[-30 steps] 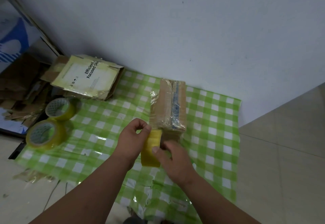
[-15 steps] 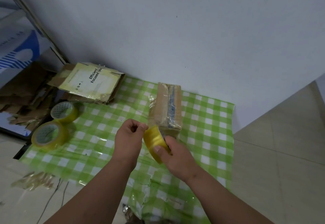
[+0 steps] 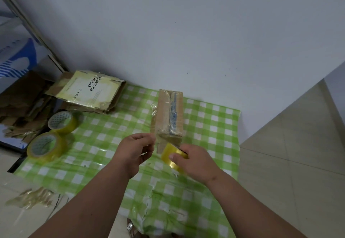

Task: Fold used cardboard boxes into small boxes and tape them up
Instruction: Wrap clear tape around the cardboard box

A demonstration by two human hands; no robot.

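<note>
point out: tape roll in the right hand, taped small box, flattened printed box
tape roll [image 3: 170,156], head view, yellow outer band
taped small box [image 3: 164,114], head view, top cardboard face
flattened printed box [image 3: 91,90], head view, pale printed panel

Glossy tape-wrapped cardboard box [image 3: 169,115] on shiny plastic cloth [image 3: 209,125].

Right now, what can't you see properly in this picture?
All in the head view:
- Tape roll: the right hand covers its far part.
- Left hand: what its curled fingers pinch is too blurred to tell.
- Printed box: its big words are cut off by a fold, the small print too tiny.
- Cardboard pile: runs off the left edge.
</note>
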